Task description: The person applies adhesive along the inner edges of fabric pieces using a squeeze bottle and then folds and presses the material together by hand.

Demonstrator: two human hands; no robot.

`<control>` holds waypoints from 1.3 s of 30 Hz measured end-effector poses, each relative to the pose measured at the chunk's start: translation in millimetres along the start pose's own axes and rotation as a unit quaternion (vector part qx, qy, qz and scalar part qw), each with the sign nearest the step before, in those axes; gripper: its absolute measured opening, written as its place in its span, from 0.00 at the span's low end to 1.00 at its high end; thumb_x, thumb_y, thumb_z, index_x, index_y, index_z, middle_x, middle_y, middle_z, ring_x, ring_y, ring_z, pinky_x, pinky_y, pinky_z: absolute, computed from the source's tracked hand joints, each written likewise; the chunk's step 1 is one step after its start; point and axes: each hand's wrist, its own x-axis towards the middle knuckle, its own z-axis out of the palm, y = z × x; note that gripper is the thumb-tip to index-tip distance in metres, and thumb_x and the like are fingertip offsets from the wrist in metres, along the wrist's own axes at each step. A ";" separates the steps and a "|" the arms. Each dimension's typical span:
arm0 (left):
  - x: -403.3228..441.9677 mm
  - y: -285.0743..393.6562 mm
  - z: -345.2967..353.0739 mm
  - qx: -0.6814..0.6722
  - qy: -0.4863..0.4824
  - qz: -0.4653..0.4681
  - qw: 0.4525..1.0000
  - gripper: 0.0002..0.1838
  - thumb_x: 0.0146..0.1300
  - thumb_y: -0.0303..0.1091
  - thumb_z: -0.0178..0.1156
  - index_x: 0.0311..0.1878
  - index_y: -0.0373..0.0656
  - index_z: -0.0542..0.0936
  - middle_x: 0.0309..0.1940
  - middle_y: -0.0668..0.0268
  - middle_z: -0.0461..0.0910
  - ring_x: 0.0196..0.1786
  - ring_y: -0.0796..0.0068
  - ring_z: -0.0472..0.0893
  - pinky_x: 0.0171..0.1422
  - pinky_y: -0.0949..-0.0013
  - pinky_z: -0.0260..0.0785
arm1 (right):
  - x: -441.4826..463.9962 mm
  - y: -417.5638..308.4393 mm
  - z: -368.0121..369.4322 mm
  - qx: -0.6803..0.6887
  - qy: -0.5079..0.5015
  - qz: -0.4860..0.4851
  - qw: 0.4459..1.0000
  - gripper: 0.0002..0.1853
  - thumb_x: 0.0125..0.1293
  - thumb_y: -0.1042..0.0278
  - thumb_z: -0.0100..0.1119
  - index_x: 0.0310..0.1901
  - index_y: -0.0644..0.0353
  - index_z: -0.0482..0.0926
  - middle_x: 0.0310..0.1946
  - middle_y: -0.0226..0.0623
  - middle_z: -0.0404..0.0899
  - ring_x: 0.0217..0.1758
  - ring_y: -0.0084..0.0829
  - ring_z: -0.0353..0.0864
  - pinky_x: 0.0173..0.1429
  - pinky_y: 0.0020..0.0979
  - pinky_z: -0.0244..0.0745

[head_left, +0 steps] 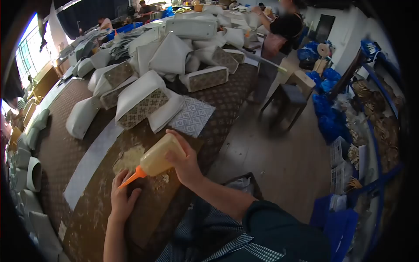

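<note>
Centrally in the head view, the right hand (184, 160) is gripping a squeeze bottle (158, 156) above the brown board (146, 218). The bottle's long axis is slanting from far right to near left, its orange nozzle (136, 174) pointing toward the left hand (122, 201). That hand is bending palm-down, thumb standing apart; whether it is holding anything cannot be told. The right forearm (222, 196) is reaching in from near right.

I count one held bottle (160, 156), one stool (289, 94).
</note>
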 end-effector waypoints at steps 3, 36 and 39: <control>-3.7 4.2 -5.9 0.002 -0.028 -0.015 0.999 0.31 0.52 0.35 0.68 0.61 0.39 0.75 0.64 0.51 0.70 0.71 0.46 0.64 0.75 0.49 0.54 | 13.4 18.1 -0.4 -0.025 0.018 0.000 1.000 0.35 0.63 0.68 0.68 0.70 0.59 0.65 0.57 0.28 0.72 0.59 0.20 0.71 0.64 0.26 0.67; 169.6 -232.8 -81.5 0.106 0.426 -0.113 0.891 0.37 0.57 0.46 0.69 0.67 0.41 0.68 0.61 0.50 0.69 0.65 0.45 0.66 0.71 0.54 0.58 | 15.5 18.0 -3.4 -0.028 0.123 -0.003 0.992 0.48 0.59 0.43 0.69 0.71 0.65 0.56 0.59 0.40 0.69 0.64 0.35 0.71 0.67 0.40 0.71; 181.7 -260.1 -77.1 0.140 0.362 -0.231 0.892 0.32 0.57 0.49 0.68 0.62 0.42 0.74 0.54 0.53 0.74 0.61 0.50 0.69 0.66 0.55 0.62 | 16.3 17.3 -2.0 -0.027 0.123 -0.010 0.992 0.47 0.61 0.45 0.68 0.71 0.64 0.55 0.58 0.40 0.70 0.64 0.35 0.72 0.67 0.40 0.71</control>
